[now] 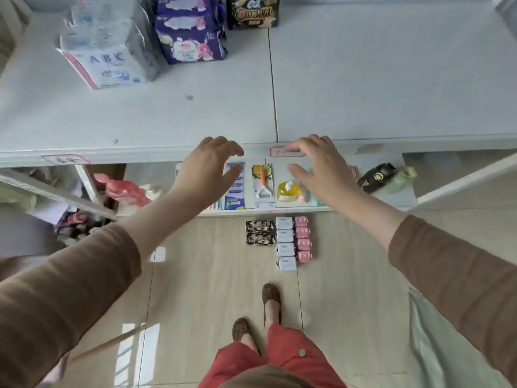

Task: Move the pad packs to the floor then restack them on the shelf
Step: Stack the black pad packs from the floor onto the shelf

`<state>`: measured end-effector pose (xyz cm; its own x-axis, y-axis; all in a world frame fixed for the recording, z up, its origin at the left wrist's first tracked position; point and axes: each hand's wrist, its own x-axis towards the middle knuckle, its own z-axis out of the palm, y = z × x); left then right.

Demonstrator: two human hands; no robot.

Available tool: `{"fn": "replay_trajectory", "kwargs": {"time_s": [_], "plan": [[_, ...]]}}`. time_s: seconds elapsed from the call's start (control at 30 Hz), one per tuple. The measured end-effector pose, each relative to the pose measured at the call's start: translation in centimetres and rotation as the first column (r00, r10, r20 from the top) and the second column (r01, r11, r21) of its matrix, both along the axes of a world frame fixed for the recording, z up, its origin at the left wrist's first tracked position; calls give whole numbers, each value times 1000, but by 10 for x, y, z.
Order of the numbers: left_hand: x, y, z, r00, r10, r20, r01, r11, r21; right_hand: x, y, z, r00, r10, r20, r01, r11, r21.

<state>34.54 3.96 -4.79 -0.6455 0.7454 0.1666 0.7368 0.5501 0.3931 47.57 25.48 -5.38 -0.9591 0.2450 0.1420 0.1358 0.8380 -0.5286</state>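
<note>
my sleeves (70,289) are brown, my trousers (279,357) coral red, my slippers (270,296) brown speckled. on the beige floor (209,275) lie black-and-cream (260,232), white (284,242) and pink pad packs (303,238); the shelf (391,79) is pale grey.

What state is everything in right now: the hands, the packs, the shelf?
Left hand: open, empty, above the shelf edge.
Right hand: open, empty, above the shelf edge.
Floor packs: laid in neat rows, black, white and pink.
White packs: stacked on the shelf, rear left.
Purple packs: stacked beside them.
Black pack: at the shelf's back.
Shelf: mostly bare.
</note>
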Motion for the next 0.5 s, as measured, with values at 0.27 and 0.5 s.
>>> {"fn": "replay_trajectory", "kwargs": {"time_s": [0.27,0.5], "plan": [[81,-65,-156,962,31,272,23,981,-192,77,-52,-150,966,-13,259,40,994,-99],[118,-92,-317,892,129,433,41,931,-362,103,-71,-306,891,-28,453,111,981,-157]]}}
